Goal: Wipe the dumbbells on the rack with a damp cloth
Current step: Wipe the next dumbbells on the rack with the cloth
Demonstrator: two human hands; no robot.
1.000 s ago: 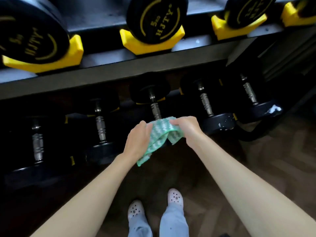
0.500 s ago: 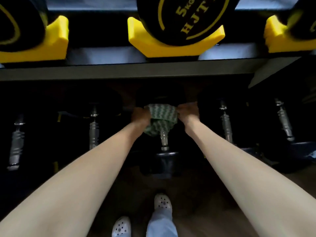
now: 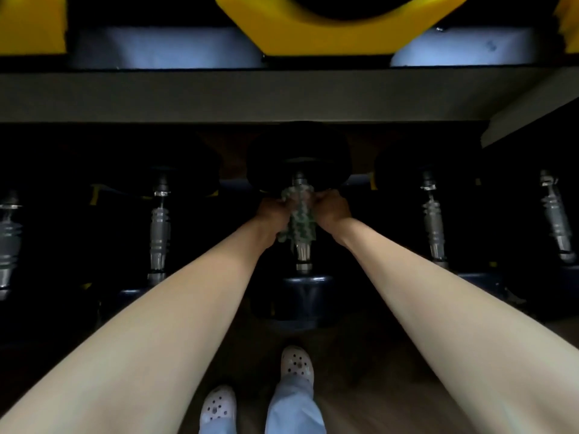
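Note:
A green-and-white patterned cloth [image 3: 298, 217] is wrapped round the metal handle of the middle black dumbbell [image 3: 303, 289] on the dark lower shelf. My left hand [image 3: 272, 212] grips the cloth from the left side of the handle. From the right, my right hand [image 3: 331, 209] grips it too. The handle's lower end shows bare below the cloth, and its far head sits just under the upper shelf.
More dumbbells lie left [image 3: 159, 227] and right [image 3: 434, 220] of the middle one. The grey upper shelf rail [image 3: 219, 95] juts out overhead, carrying yellow cradles [image 3: 338, 29]. My white clogs [image 3: 296, 363] stand on the dark wooden floor.
Both hands have pushed the cloth further in along the handle and drawn it tight around the bar. My head has come lower and closer to the rack.

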